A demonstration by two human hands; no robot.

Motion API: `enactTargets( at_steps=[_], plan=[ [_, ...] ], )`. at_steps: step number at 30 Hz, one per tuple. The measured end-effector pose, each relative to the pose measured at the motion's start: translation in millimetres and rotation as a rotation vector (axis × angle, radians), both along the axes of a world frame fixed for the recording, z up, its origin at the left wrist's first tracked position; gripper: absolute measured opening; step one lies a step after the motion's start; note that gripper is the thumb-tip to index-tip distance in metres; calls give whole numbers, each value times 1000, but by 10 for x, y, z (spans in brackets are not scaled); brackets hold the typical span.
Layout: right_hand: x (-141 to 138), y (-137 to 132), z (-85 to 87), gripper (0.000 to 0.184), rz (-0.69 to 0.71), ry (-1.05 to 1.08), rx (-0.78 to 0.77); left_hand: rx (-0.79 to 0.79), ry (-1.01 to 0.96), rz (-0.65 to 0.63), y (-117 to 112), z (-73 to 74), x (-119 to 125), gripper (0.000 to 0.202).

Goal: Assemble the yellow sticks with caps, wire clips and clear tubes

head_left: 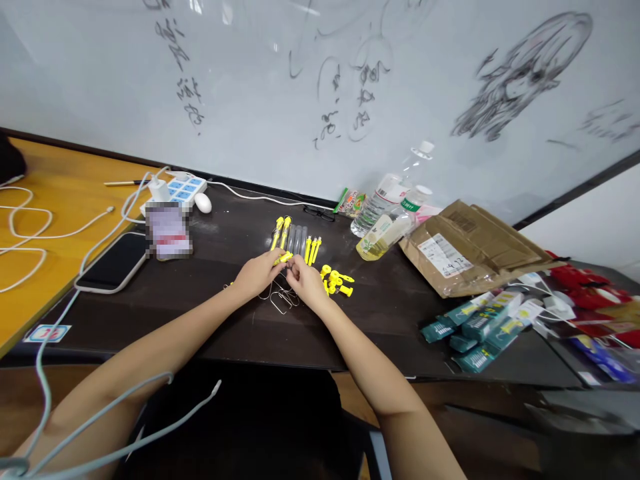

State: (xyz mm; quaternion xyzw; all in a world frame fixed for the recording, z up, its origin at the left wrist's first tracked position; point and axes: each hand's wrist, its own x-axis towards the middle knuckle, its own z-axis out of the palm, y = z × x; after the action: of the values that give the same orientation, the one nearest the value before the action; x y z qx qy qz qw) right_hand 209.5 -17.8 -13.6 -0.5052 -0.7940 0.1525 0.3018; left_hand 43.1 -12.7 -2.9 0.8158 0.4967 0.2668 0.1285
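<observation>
At ten o'clock from the right hand [307,281], its grip unclear, the left hand [255,272] pinches a yellow piece [285,258] angled toward two.

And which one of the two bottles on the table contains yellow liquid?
The front bottle, with the green band near its top. It looks yellow inside, while the other bottle, behind it, looks colourless.

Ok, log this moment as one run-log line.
left hand: holding yellow piece | right hand: close beside it, grip unclear | nearby: clear tubes, bent wires, loose yellow parts
</observation>
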Motion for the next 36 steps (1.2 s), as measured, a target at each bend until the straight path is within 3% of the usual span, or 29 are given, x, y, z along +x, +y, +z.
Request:
enactTargets(
  at_steps=[12, 17, 21, 27, 32, 36],
  plan=[
    [82, 47, 4, 10, 72, -158, 94, -81, 11, -1, 28, 57, -13, 26],
    [77, 5, 76, 7, 71, -108, 71, -77, -85, -18, 81, 30, -57, 28],
    [24, -64, 93, 6, 205, -21, 24, -33, -267, -28, 110, 44, -107, 31],
    [6, -46, 97, 30, 267, 294, 5, -20, -331, -116, 77, 57, -90, 31],
    [-22, 42, -1, 24, 183, 702, -251, -49, -315, -180, 56, 38, -68, 33],
    [-91, 46, -42, 30, 209, 832, -368, -54, -323, -213, 61, 19, -66, 33]
  ],
)
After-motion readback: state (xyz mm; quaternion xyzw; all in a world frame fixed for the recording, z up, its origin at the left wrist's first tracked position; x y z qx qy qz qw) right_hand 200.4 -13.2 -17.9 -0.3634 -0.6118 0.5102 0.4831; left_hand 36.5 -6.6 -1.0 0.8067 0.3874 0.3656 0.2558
